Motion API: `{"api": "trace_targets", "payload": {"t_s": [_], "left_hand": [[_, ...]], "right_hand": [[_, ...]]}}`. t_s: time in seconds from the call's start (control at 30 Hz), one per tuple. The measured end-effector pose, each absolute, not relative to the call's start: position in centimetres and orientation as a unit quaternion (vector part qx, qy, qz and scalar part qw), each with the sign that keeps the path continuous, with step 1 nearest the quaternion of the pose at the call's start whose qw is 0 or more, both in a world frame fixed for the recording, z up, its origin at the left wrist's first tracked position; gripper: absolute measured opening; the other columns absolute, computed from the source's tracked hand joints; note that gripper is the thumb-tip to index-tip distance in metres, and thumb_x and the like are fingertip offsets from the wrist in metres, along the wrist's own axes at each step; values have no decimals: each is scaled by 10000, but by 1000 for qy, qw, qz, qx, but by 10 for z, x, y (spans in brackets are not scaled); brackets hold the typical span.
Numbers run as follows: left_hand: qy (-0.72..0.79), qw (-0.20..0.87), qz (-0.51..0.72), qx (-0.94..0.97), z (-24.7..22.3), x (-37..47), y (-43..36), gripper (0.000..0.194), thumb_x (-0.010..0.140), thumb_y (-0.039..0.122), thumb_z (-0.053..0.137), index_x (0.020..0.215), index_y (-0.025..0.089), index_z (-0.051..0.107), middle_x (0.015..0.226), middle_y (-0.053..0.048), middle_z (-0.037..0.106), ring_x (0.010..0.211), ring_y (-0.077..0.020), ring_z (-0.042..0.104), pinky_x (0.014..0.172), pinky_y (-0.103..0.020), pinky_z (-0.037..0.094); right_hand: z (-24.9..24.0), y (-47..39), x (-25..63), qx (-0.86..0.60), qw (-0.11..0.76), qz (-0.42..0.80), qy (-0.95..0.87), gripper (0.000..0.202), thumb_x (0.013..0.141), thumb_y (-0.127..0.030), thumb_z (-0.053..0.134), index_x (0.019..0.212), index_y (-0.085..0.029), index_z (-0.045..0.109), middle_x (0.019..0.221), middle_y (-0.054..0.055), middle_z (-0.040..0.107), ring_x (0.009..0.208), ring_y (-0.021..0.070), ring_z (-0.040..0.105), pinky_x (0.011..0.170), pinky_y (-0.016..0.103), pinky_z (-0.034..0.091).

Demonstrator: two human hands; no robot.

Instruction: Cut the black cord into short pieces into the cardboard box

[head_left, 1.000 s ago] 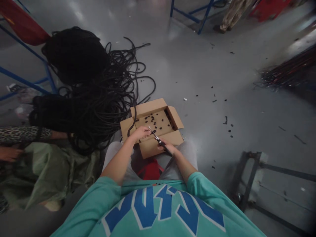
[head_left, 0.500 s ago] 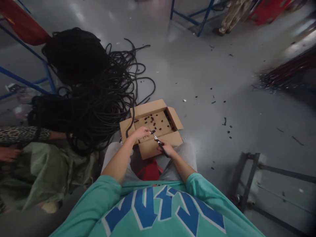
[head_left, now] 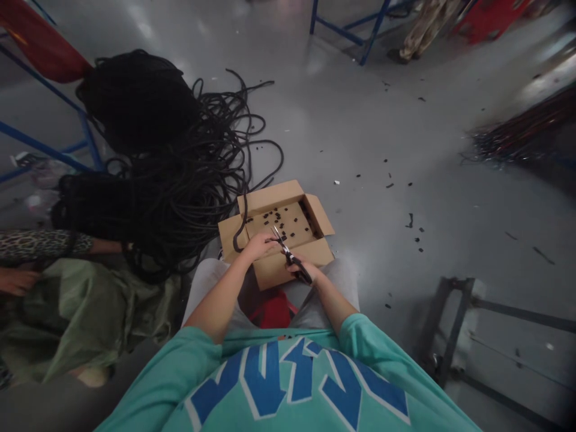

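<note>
Over the near left part of an open cardboard box point(head_left: 291, 276), my left hand point(head_left: 260, 246) is closed on the end of a black cord point(head_left: 236, 237). The cord runs over the box's left flap from the big tangle on the floor. My right hand point(head_left: 303, 270) grips black-handled scissors point(head_left: 287, 253). Their blades are parted and point up and left, close beside my left fingertips. Several short black pieces point(head_left: 278, 217) lie scattered on the box's bottom.
The heap of black cord point(head_left: 175, 186) spreads to the left of the box. Beside it sits a person with a patterned sleeve point(head_left: 45, 243). A metal frame point(head_left: 454, 330) stands at right, a blue stand point(head_left: 351, 36) at the back. Black scraps point(head_left: 410, 221) litter the floor.
The scissors' blades have opened and their handles have spread. My left hand has shifted slightly, and the cord's loop at the left flap has moved a little right.
</note>
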State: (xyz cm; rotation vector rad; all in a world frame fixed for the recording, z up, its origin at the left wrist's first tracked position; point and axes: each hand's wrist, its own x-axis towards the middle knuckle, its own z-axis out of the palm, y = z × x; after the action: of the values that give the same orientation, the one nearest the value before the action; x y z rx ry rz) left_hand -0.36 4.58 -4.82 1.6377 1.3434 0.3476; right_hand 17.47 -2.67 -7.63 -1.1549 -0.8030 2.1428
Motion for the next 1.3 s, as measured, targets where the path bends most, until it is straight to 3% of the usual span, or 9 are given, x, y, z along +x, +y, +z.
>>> {"api": "trace_targets", "payload": {"t_s": [0.2,0.47,0.63,0.83,1.03,1.17,1.3], "left_hand": [[553,579,138,583,-54,-4,43,271,683,301,519,853,112,613,568,6,566,401,-53,415,430,-191,357],[534,591,140,588,-49,-4,54,241,684,321,508,570,110,536,483,25,494,384,-39,385,417,-175,338],[550,575,149,587,-58,-8,56,211,671,313,526,696,111,583,562,10,540,425,-49,426,453,-186,362],[579,535,191,585,-62,-11,53,319,696,312,495,942,120,561,739,-24,578,530,-81,476,493,-205,377],[557,599,267,509,-52,-10,47,293,653,198,527,934,115,531,863,-36,586,723,-101,523,666,-230,402],[539,630,298,474,-43,-7,41,303,635,222,569,910,117,499,729,-14,583,611,-84,529,621,-238,409],[533,634,301,473,-44,-8,37,252,647,249,574,849,125,489,607,15,554,531,-74,516,534,-210,395]], "right_hand": [[-78,-24,174,-448,270,785,-333,617,503,-146,558,1114,-192,482,581,-50,489,453,58,384,417,182,261],[-80,-23,169,-498,277,755,-325,634,493,-153,534,1123,-193,482,462,-98,392,352,32,318,365,164,228],[-84,-22,166,-524,265,747,-312,667,506,-167,557,1165,-185,453,418,-110,359,330,33,315,352,160,220],[-83,-22,169,-528,292,746,-281,650,527,-191,572,1163,-192,438,442,-101,375,351,40,322,360,167,224],[-75,-25,178,-486,312,750,-323,662,514,-174,599,1157,-211,445,586,-57,492,502,67,438,463,182,315],[-71,-27,179,-482,303,733,-372,700,485,-153,622,1159,-221,449,706,-28,540,691,112,502,574,204,360],[-74,-29,177,-490,297,722,-387,692,499,-130,596,1168,-223,447,728,-29,532,704,114,496,618,223,373]]}}
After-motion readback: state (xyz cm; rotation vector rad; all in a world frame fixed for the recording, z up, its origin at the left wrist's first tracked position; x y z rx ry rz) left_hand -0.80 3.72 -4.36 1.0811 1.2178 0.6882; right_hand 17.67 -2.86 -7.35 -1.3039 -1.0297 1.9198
